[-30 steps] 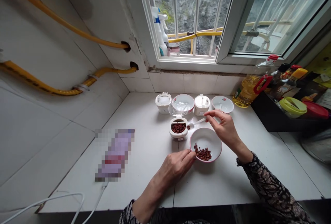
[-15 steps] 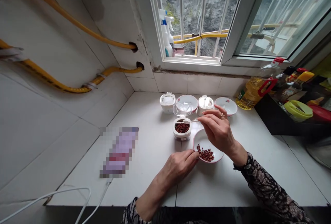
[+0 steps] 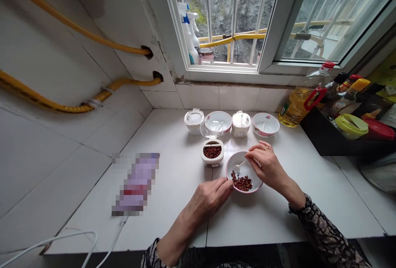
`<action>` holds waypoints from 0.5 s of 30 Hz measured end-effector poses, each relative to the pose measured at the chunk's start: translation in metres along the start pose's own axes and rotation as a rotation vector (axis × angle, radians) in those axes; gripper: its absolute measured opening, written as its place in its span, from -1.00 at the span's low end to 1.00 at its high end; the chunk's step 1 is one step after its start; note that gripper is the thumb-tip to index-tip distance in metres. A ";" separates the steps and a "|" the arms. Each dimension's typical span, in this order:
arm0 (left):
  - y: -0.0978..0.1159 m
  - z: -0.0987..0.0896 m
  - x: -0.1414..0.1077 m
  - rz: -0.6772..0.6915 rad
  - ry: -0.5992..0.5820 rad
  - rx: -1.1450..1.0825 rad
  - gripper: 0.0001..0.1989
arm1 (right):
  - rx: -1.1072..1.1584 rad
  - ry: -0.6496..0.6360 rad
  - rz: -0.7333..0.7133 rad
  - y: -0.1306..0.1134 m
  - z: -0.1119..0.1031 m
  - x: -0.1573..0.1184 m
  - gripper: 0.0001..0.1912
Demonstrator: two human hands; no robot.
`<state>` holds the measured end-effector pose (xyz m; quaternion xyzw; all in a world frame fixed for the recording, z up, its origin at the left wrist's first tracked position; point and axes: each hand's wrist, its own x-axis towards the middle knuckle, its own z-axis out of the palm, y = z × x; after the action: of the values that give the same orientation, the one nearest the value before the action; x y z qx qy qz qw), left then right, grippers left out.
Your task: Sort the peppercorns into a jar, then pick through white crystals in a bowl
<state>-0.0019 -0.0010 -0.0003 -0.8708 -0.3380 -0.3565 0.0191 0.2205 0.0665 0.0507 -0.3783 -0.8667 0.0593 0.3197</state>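
A small white bowl [image 3: 234, 165] with a pink rim sits on the white counter [image 3: 173, 202] and holds dark red peppercorns [image 3: 242, 183]. My left hand [image 3: 210, 197] pinches the bowl's near-left rim. My right hand [image 3: 267, 165] holds a small white spoon [image 3: 239, 165] by its handle, its scoop tilted down over the peppercorns inside the bowl. Just behind and to the left stands an open white spice jar [image 3: 212, 153] filled with the same red peppercorns, its clear lid flipped up.
Behind stand two more white jars [image 3: 194, 120] [image 3: 241, 124] and two pink-rimmed bowls [image 3: 218, 121] [image 3: 266, 124]. An oil bottle [image 3: 300, 102] and a black rack of condiments [image 3: 349, 132] are at right. A blurred package [image 3: 136, 183] and white cable [image 3: 62, 241] lie at left.
My right hand carried the spoon from the open jar back over the bowl and lowered it inside. My left hand stayed on the rim.
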 end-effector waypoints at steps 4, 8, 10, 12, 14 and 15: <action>0.000 0.000 0.000 -0.006 -0.007 -0.015 -0.85 | 0.142 -0.080 0.096 -0.003 0.006 -0.003 -0.83; 0.000 0.001 0.000 0.000 0.014 -0.015 -0.83 | 0.267 -0.085 0.225 -0.002 0.004 -0.004 -0.84; 0.000 0.001 0.001 0.007 0.026 -0.014 -0.82 | 0.312 -0.057 0.277 -0.001 0.003 -0.003 -0.84; 0.000 0.000 0.002 0.017 0.041 -0.010 -0.84 | 0.354 -0.036 0.324 -0.001 0.001 -0.003 -0.84; -0.001 0.000 0.003 0.026 0.054 -0.005 -0.85 | 0.396 -0.033 0.367 0.000 -0.001 -0.002 -0.85; -0.001 0.000 0.003 0.028 0.055 -0.004 -0.86 | 0.416 -0.034 0.383 0.001 -0.001 -0.001 -0.85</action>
<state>-0.0010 0.0013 0.0019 -0.8653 -0.3243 -0.3808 0.0318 0.2225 0.0657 0.0509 -0.4604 -0.7540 0.3016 0.3585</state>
